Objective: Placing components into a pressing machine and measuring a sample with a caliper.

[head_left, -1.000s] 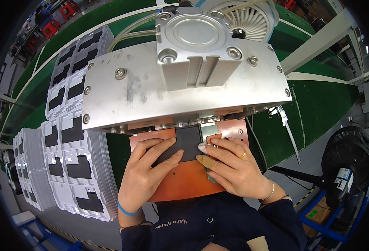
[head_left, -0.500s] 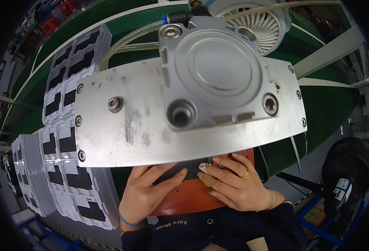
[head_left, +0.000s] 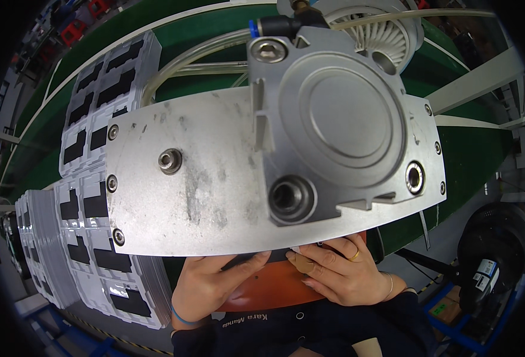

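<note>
- Dark flat part (head_left: 256,260): lies on the orange pad (head_left: 274,288) at the near edge of the bench, mostly hidden under the metal press plate (head_left: 215,190).
- Left hand (head_left: 212,285): fingers extended, pressing flat on the part; no closed grasp visible.
- Right hand (head_left: 340,273): fingers curled, tips on the part's right end; whether it pinches anything cannot be told.
- Pneumatic cylinder (head_left: 340,125): mounted on the plate.
- White trays (head_left: 90,196) of dark parts: stacked along the bench's left side.
- Black fan (head_left: 497,250): beyond the right edge.
</note>
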